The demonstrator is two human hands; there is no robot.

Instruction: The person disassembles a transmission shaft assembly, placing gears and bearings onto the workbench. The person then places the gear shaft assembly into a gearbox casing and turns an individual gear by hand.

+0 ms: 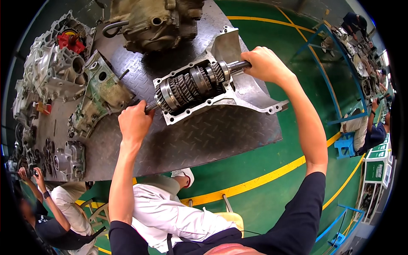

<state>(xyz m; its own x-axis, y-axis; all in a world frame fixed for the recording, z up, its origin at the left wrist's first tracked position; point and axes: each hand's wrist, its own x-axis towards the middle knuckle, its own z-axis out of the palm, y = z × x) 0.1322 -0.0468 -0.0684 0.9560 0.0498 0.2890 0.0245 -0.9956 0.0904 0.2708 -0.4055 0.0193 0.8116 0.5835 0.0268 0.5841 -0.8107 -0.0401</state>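
Observation:
A gear shaft (pixel 182 91) with several toothed gears lies in an open silver gearbox housing (pixel 251 90) on the metal table. My left hand (pixel 135 121) is closed around the shaft's thin left end, just outside the housing. At the other side, my right hand (pixel 267 63) wraps round the shaft's right end, above the housing's flared bell-shaped part. Both arms reach forward from the lower edge. The lower side of the gears is hidden inside the housing, so I cannot tell whether they rest in it or sit slightly raised.
A large dirty gearbox (pixel 159 29) stands behind the housing. To the left are a greenish casing (pixel 106 83), silver castings (pixel 51 68) and a small housing (pixel 70 160). The table's edge (pixel 221 155) runs before my knees. Another person (pixel 63 212) works at the lower left.

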